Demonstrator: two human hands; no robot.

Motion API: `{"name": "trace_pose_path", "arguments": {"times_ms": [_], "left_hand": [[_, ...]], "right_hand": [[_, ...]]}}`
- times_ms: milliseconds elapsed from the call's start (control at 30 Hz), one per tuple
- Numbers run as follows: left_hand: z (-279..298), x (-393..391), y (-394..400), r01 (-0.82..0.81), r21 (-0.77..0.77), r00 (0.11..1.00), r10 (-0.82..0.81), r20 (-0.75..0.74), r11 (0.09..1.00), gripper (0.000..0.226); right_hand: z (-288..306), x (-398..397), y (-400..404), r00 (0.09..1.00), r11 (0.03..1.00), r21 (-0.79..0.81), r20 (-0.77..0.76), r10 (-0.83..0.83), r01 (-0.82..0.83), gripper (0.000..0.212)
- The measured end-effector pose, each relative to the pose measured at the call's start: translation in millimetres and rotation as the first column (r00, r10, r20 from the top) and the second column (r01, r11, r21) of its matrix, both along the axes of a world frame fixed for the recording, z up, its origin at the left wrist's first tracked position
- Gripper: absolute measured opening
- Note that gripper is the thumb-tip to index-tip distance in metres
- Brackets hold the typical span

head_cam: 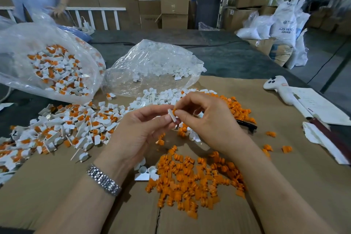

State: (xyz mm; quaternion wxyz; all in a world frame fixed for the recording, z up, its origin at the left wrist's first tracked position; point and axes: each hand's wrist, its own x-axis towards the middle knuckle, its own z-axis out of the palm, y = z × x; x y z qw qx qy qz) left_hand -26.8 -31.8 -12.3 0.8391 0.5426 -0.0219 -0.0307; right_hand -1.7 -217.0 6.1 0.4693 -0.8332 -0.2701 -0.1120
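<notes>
A small white piece (172,115) is held above a cardboard sheet (284,186), pinched between the thumb and curled fingers of the left hand (140,129). An orange plug (175,110) is pinched in the fingertips of the right hand (207,118) and touches the top end of the white piece; most of the plug is hidden by the fingers. A metal watch (103,179) is worn on the left wrist.

Below the hands, a pile of orange plugs (193,180) is spread on the cardboard. To the left, a heap of joined white-and-orange pieces (62,129) is seen, and behind the hands a heap of plain white pieces (157,99). Two clear bags lie further back: the left bag (47,66) is filled with joined pieces, the middle bag (155,62) with white ones. A black tool (247,124) is partly covered by the right hand. To the right, a white controller (279,85) and papers (319,106) are laid.
</notes>
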Motion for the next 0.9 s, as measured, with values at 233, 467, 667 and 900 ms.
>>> {"name": "trace_pose_path", "arguments": {"times_ms": [233, 467, 667, 900], "left_hand": [[-1.7, 1.9, 0.9, -0.046, -0.028, 0.997, 0.047, 0.065, 0.999, 0.022], [-1.4, 1.2, 1.8, -0.018, -0.071, 0.998, 0.023, 0.062, 0.997, 0.020], [-0.8, 0.8, 3.1, -0.056, -0.079, 0.997, 0.061, 0.056, 0.995, 0.016], [1.6, 0.1, 3.2, -0.042, -0.086, 0.999, 0.043, 0.017, 0.995, 0.014]], "right_hand": [[2.4, -3.3, 1.6, 0.990, 0.991, 0.096, -0.094, 0.103, -0.094, 0.017], [3.5, -3.3, 0.3, 0.997, 0.994, 0.080, 0.010, 0.081, -0.081, 0.023], [1.6, -4.6, 4.0, 0.992, 0.998, 0.051, 0.123, 0.040, -0.046, 0.022], [3.0, -6.2, 4.6, 0.983, 0.999, -0.004, 0.181, 0.038, -0.038, 0.020]]}}
